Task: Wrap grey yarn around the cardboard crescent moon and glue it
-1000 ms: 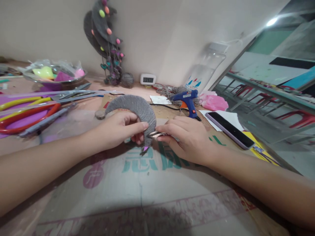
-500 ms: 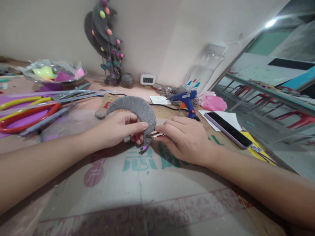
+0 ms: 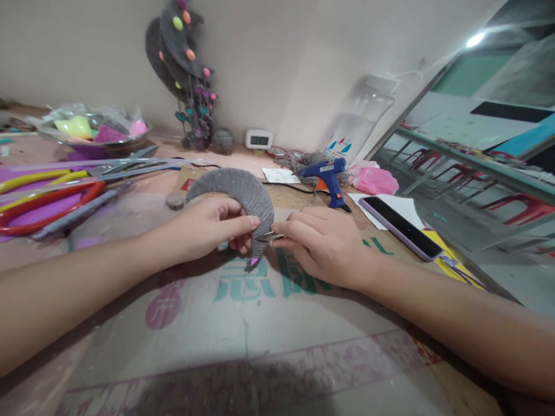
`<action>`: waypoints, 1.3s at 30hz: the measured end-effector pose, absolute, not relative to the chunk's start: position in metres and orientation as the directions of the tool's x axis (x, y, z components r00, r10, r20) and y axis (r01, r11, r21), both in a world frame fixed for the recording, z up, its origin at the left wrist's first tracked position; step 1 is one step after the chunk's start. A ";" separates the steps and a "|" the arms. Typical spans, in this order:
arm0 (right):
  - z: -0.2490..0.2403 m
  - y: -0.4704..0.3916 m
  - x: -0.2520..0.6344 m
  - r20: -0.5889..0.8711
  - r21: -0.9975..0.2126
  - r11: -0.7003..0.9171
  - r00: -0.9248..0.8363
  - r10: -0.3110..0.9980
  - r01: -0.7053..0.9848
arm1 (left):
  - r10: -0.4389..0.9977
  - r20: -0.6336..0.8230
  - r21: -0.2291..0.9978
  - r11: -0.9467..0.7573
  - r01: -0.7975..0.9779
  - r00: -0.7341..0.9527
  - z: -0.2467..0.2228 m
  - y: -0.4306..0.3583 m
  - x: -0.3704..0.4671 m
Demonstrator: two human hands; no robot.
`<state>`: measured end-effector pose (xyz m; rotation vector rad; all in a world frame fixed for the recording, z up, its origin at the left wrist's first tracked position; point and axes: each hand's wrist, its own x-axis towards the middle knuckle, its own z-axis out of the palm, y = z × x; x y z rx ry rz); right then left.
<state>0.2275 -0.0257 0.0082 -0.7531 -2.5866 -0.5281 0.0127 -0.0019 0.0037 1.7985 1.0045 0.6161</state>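
A crescent moon wrapped in grey yarn (image 3: 251, 193) is held above the cardboard, its purple lower tip bare of yarn. My left hand (image 3: 221, 225) grips the crescent's inner edge, thumb on the front and fingers curled behind. At the crescent's outer edge near the lower end, my right hand (image 3: 325, 245) pinches a small metal tool that looks like tweezers (image 3: 269, 236). The tool's points touch the yarn there; most of its body is hidden inside my fingers.
A blue glue gun (image 3: 327, 179) and a phone (image 3: 399, 228) lie to the right. Scissors with red and yellow handles (image 3: 82, 199) are at left, below a bowl of colourful pieces (image 3: 130, 141). Behind stand a small digital clock (image 3: 259, 140) and a yarn ball (image 3: 223, 141).
The tweezers' prongs, visibly apart earlier, now look closer together at the yarn. Both hands stay almost in place, and the view has shifted slightly.
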 end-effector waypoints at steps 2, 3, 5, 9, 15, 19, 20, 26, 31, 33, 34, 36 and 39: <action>0.008 -0.026 0.229 0.482 0.183 0.787 -0.752 0.450 0.589 | 0.845 -0.021 0.911 -0.204 0.358 0.535 0.004 -0.002 0.013; 0.009 -0.027 0.229 0.492 0.151 0.789 -0.737 0.463 0.596 | 0.846 -0.025 0.910 -0.202 0.362 0.533 0.004 -0.002 0.013; 0.009 -0.027 0.229 0.509 0.105 0.792 -0.717 0.476 0.601 | 0.850 -0.027 0.905 -0.203 0.375 0.527 0.004 -0.001 0.012; 0.011 -0.029 0.227 0.495 0.137 0.790 -0.732 0.468 0.597 | 0.848 -0.016 0.896 -0.223 0.384 0.530 0.005 -0.001 0.012; 0.010 -0.029 0.225 0.482 0.173 0.759 -0.726 0.491 0.628 | 0.849 -0.016 0.893 -0.225 0.391 0.527 0.004 -0.001 0.012; 0.010 -0.029 0.224 0.485 0.201 0.766 -0.742 0.464 0.610 | 0.848 -0.015 0.893 -0.227 0.389 0.529 0.005 -0.002 0.013; 0.010 -0.029 0.224 0.489 0.215 0.770 -0.749 0.447 0.600 | 0.848 -0.020 0.890 -0.226 0.397 0.529 0.006 -0.002 0.013; 0.010 -0.026 0.224 0.478 0.280 0.769 -0.778 0.407 0.574 | 0.847 -0.050 0.897 -0.195 0.396 0.529 0.007 -0.002 0.013; 0.011 -0.026 0.224 0.431 0.339 0.759 -0.809 0.400 0.556 | 0.849 -0.063 0.917 -0.158 0.367 0.525 0.006 -0.002 0.014; 0.011 -0.025 0.224 0.414 0.364 0.756 -0.822 0.392 0.544 | 0.849 -0.074 0.916 -0.149 0.372 0.523 0.006 -0.002 0.014; 0.011 -0.025 0.225 0.412 0.372 0.756 -0.825 0.387 0.540 | 0.849 -0.079 0.916 -0.145 0.375 0.522 0.006 -0.002 0.014; 0.010 -0.024 0.226 0.411 0.378 0.761 -0.832 0.373 0.527 | 0.847 -0.089 0.916 -0.137 0.377 0.524 0.006 -0.002 0.014; 0.007 -0.022 0.227 0.412 0.366 0.777 -0.838 0.358 0.512 | 0.843 -0.096 0.914 -0.136 0.382 0.530 0.006 -0.002 0.014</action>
